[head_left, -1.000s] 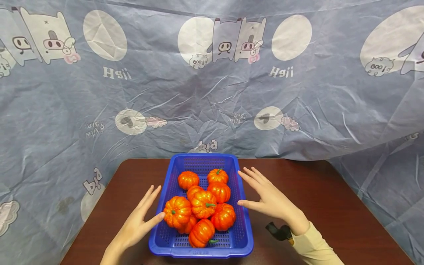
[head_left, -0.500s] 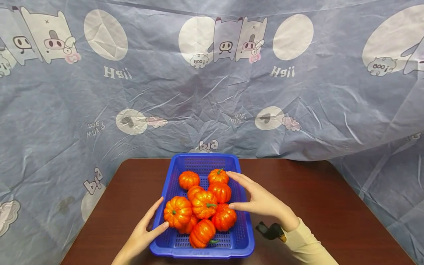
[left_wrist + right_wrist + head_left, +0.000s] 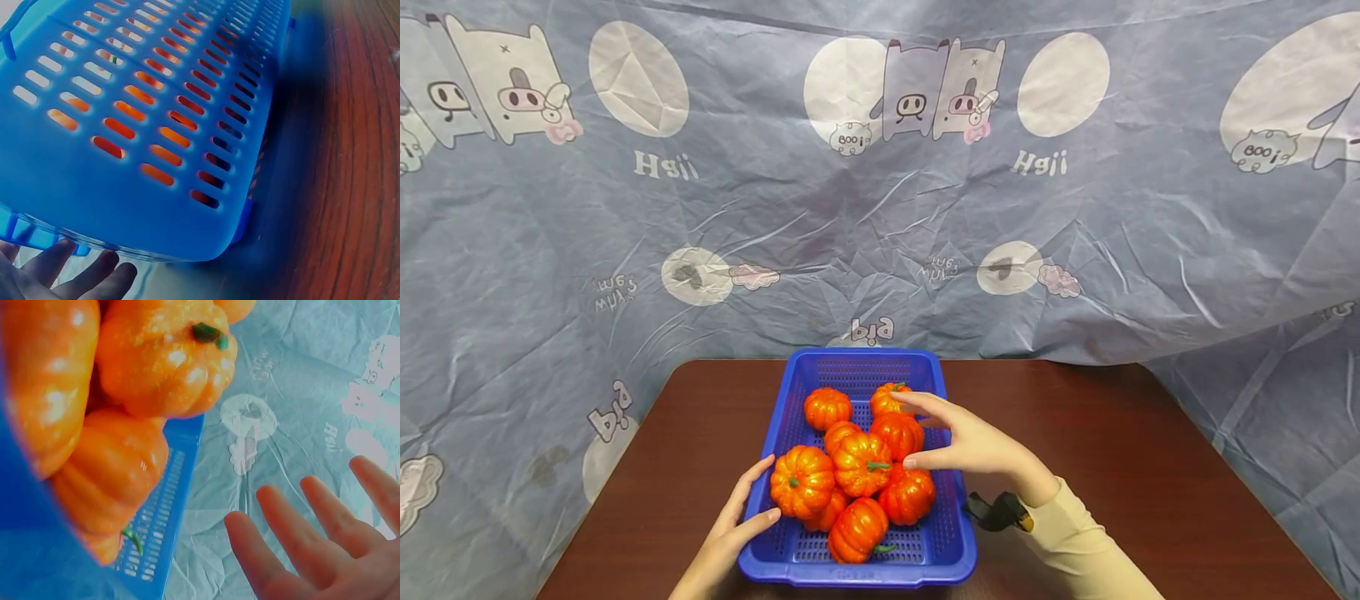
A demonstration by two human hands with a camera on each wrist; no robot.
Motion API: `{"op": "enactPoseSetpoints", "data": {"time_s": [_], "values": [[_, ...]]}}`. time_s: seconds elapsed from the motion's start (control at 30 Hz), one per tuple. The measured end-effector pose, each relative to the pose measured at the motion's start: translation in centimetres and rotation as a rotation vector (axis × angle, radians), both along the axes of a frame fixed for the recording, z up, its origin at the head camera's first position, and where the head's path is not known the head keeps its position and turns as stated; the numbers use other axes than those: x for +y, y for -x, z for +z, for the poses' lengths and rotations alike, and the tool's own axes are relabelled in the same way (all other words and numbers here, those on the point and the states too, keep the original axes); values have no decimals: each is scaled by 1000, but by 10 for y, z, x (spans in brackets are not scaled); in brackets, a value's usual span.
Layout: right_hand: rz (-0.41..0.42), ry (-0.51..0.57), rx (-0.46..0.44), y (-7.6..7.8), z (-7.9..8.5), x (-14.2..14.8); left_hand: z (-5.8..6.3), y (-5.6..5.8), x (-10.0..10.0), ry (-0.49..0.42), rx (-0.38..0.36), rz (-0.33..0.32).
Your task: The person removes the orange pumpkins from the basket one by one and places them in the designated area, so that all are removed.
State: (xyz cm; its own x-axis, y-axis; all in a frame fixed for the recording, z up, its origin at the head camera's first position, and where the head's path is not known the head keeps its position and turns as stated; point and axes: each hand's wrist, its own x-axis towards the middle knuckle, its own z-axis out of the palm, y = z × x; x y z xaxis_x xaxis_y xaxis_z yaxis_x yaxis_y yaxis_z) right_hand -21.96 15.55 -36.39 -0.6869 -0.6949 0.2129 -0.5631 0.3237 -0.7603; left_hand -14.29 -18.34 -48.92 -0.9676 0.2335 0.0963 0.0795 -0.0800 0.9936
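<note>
Can see glossy, ribbed orange pumpkins heaped in a blue basket between spread fingers of left hand and right hand, with basket's long axis running away past both thumbs, nearest stem pointing rightward. From left wrist, can see slotted outer wall, hidden from head, beside left fingertips.

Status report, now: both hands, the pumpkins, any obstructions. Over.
Left hand open at blue basket, left side, contact unclear. Right hand open above pumpkins, holding nothing. Pumpkins piled inside basket. Nothing seen blocking right hand.
</note>
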Motion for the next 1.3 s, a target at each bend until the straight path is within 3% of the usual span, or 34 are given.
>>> {"op": "enactPoseSetpoints", "data": {"time_s": [0.17,0.23,0.53,0.83,1.0,1.3], "values": [[47,15,0,1,-2,-11,-3,0,0,-13,5,-5],[64,26,-10,8,-13,-12,-4,0,0,-22,3,-7],[66,45,-97,13,-26,-27,-5,-2,0,-63,-31,-28],[102,16,-93,22,-45,-37,-7,-1,2,-22,-28,16],[105,0,-75,24,-49,-38,-8,-1,3,-12,-28,29],[116,13,-132,26,-52,-36,-7,-1,3,-31,-27,18]]}}
